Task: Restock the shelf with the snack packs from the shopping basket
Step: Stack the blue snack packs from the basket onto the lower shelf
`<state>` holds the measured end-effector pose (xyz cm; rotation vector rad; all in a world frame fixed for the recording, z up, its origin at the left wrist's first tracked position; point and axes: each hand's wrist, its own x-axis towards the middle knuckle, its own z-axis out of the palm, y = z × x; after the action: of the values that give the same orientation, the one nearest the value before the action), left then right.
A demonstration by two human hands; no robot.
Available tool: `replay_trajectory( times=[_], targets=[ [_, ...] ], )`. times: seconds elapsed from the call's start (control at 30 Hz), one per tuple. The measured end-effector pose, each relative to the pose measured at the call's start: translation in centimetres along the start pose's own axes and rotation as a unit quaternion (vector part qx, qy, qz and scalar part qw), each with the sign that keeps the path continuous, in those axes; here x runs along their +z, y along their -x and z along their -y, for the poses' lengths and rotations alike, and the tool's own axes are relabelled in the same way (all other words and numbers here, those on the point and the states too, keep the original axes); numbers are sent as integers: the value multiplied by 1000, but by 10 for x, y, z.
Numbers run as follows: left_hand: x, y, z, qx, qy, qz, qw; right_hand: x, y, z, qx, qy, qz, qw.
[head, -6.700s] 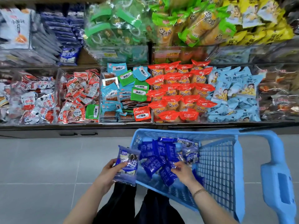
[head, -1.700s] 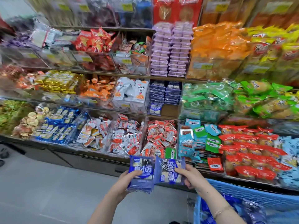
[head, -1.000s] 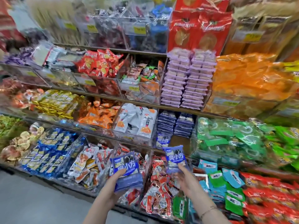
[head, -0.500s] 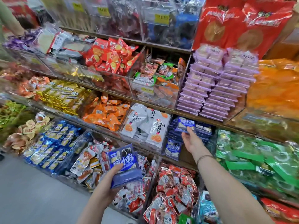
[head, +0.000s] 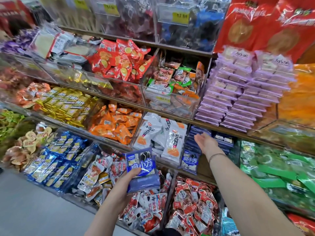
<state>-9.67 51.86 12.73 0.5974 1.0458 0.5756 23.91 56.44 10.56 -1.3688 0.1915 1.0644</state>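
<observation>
Right hand (head: 205, 143): pack released, fingers now spread, empty; shelf stack (head: 196, 133) just beyond fingertips. Left hand (head: 126, 184): grips remaining snack packs (head: 141, 165). Risk: slick bundle sliding from under thumb.

Blue packs at the snack shelf
The left hand (head: 121, 189) grips a stack of blue packs (head: 141, 165). The right hand (head: 206, 143) is empty with fingers straight, right at the blue stacks (head: 223, 141) on the shelf (head: 201, 124), next to white packs (head: 175, 142).
</observation>
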Motion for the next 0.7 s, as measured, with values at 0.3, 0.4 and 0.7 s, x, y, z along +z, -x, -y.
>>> replay_trajectory(
  times=[0.3,0.4,0.7],
  targets=[
    [23,-15,-8,-12,-21,30,999,-19,55,-20,0,137,54,989],
    [42,-21,-9,-4,-50,53,997,-32,98,-47,-18,294,235,926],
    [83,-27,-2,59,-152,56,985,-48,137,-79,-163,355,200,899]
  ],
)
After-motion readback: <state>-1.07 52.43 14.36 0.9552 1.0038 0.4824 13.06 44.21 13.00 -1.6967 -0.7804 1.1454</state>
